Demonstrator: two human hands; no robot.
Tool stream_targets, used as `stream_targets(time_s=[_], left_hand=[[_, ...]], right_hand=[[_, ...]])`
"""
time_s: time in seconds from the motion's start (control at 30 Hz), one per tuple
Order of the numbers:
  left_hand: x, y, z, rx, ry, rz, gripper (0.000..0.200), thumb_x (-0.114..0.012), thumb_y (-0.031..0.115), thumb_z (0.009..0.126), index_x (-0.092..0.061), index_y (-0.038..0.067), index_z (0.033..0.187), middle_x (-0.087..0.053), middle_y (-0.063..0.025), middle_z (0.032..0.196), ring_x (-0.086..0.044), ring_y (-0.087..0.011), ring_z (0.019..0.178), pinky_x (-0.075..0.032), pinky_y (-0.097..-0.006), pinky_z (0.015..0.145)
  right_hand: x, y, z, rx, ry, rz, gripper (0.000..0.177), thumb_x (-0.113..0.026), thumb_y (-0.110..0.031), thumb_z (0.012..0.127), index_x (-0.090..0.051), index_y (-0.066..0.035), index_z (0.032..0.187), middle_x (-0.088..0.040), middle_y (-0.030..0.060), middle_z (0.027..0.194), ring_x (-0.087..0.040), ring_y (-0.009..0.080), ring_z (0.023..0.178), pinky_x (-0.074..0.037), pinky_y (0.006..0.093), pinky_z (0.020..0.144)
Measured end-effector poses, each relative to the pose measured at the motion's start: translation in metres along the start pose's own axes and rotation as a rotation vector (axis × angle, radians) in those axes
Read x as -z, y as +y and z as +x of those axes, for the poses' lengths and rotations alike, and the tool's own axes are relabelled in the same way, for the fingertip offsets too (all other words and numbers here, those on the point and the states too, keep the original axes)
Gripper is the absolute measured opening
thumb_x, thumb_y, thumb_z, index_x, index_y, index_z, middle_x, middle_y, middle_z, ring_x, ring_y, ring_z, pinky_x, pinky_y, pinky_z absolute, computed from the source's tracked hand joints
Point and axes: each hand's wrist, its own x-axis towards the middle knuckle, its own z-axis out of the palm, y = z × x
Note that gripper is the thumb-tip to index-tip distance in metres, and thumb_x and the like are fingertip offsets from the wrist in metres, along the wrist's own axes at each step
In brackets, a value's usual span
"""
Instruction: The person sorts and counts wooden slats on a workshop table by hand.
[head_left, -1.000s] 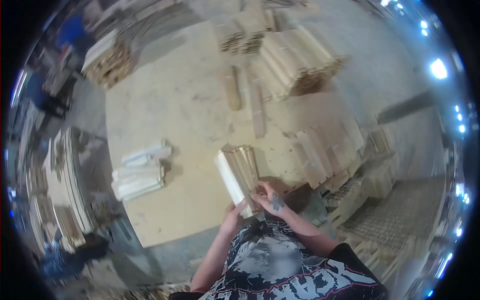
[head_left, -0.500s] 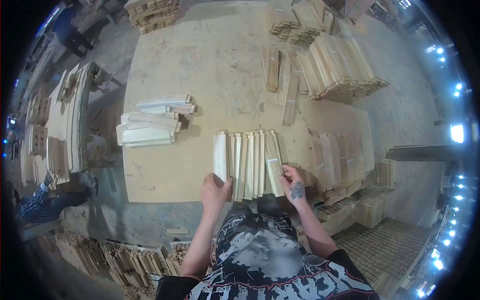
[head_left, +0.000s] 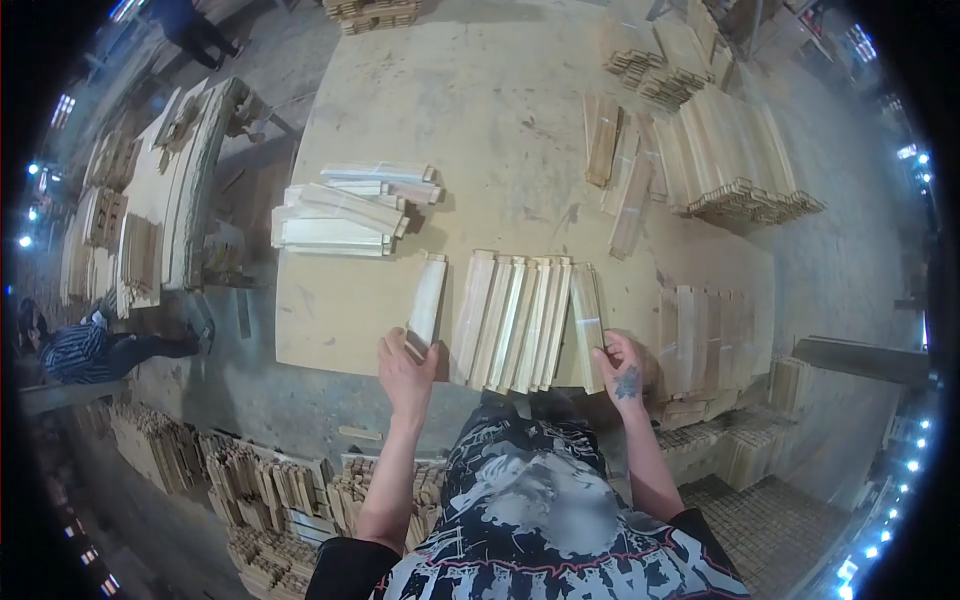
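My left hand (head_left: 408, 372) is closed around the near end of a pale wooden slat (head_left: 428, 298), held apart to the left of a row of slats. My right hand (head_left: 622, 368) grips the edge of another wooden slat (head_left: 587, 325) at the row's right end, its thumb and fingers near the lower part. Between the hands, several light slats (head_left: 515, 320) stand side by side on the tabletop (head_left: 470, 130), their near ends at the table's front edge.
On the left of the table lies a loose pile of slats (head_left: 340, 215). Stacked slats (head_left: 740, 150) stand at the back right, and more boards (head_left: 705, 340) lie to the right. Beyond a gap, a person in a striped shirt (head_left: 80, 350) is beside another loaded table (head_left: 185, 220).
My left hand has moved left with one slat, opening a gap from the row. The right hand stays at the slat on the row's right end. The view has shifted.
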Motion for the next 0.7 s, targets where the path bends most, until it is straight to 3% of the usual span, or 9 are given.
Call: stream_targets(time_s=[0.1, 0.2, 0.3, 0.4, 0.5, 0.7], left_hand=[[-0.001, -0.003, -0.004, 0.049, -0.035, -0.023, 0.049, -0.085, 0.023, 0.079, -0.059, 0.002, 0.116, -0.059, -0.0157, 0.099, -0.061, -0.0366, 0.091, -0.050, -0.0473, 0.078], [0.002, -0.015, -0.005, 0.133, -0.116, -0.178, 0.036, -0.083, 0.021, 0.082, -0.064, 0.004, 0.108, -0.060, -0.0121, 0.094, -0.062, -0.0313, 0.084, -0.052, -0.0431, 0.074], [0.013, -0.024, 0.002, 0.134, -0.094, -0.211, 0.027, -0.080, 0.021, 0.088, -0.071, 0.005, 0.108, -0.062, -0.0124, 0.098, -0.066, -0.0228, 0.074, -0.054, -0.0353, 0.066], [0.023, -0.010, 0.005, 0.119, -0.101, -0.244, 0.032, -0.083, 0.020, 0.082, -0.067, 0.006, 0.107, -0.060, -0.0108, 0.092, -0.062, -0.0285, 0.080, -0.052, -0.0395, 0.070], [0.009, 0.000, -0.001, -0.066, -0.072, -0.085, 0.041, -0.085, 0.021, 0.080, -0.065, 0.008, 0.113, -0.060, -0.0122, 0.094, -0.062, -0.0307, 0.083, -0.052, -0.0409, 0.071], [-0.022, 0.026, -0.008, -0.049, -0.043, -0.073, 0.053, -0.083, 0.023, 0.081, -0.058, 0.007, 0.125, -0.057, -0.0150, 0.101, -0.061, -0.0364, 0.088, -0.051, -0.0456, 0.077]], right_hand=[[0.002, 0.004, 0.006, -0.150, -0.054, 0.126, 0.038, -0.079, -0.019, 0.087, -0.068, -0.007, 0.122, -0.064, 0.0045, 0.087, -0.060, 0.0141, 0.074, -0.051, 0.0296, 0.070], [0.004, 0.002, 0.009, -0.120, -0.057, 0.086, 0.036, -0.080, -0.020, 0.088, -0.068, -0.008, 0.120, -0.062, 0.0017, 0.081, -0.057, 0.0115, 0.071, -0.050, 0.0284, 0.067], [0.006, -0.002, 0.011, -0.122, -0.068, 0.046, 0.036, -0.079, -0.020, 0.088, -0.068, -0.008, 0.120, -0.061, 0.0017, 0.080, -0.057, 0.0113, 0.070, -0.049, 0.0280, 0.067], [0.006, -0.001, 0.011, -0.132, -0.071, 0.070, 0.036, -0.080, -0.020, 0.088, -0.068, -0.008, 0.120, -0.061, 0.0013, 0.079, -0.056, 0.0110, 0.070, -0.049, 0.0277, 0.067], [0.007, -0.001, 0.012, -0.138, -0.090, 0.088, 0.036, -0.080, -0.021, 0.088, -0.068, -0.008, 0.120, -0.061, 0.0013, 0.079, -0.056, 0.0109, 0.071, -0.049, 0.0277, 0.067], [0.005, 0.007, 0.012, -0.136, -0.091, 0.096, 0.035, -0.079, -0.019, 0.089, -0.068, -0.008, 0.120, -0.062, 0.0019, 0.081, -0.057, 0.0110, 0.071, -0.049, 0.0276, 0.068]])
